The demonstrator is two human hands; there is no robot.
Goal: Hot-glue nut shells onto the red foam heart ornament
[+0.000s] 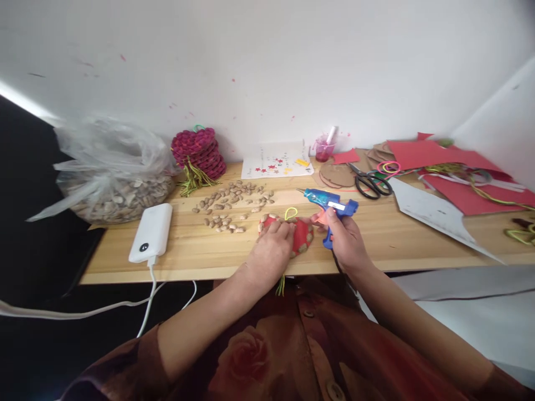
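A round red disc (301, 236) edged with beige nut shells lies near the front of the table, with a yellow-green loop (291, 213) at its top and a tassel (280, 285) hanging below. My left hand (273, 245) presses down on the disc, its fingers together and bent; what sits under the fingertips is hidden. Just right of the disc, my right hand (345, 239) is wrapped round the handle of a blue glue gun (324, 197), whose nozzle points left above the table. Loose nut shells (234, 195) are scattered to the left of the disc.
A clear bag of shells (121, 195) and a white power bank (152, 231) with a cable stand left. Behind are a purple woven piece (198, 147), a paper with stars (276, 164) and a pink cup (324, 149). Scissors (370, 184), cardboard (340, 174) and red sheets (468, 192) lie right.
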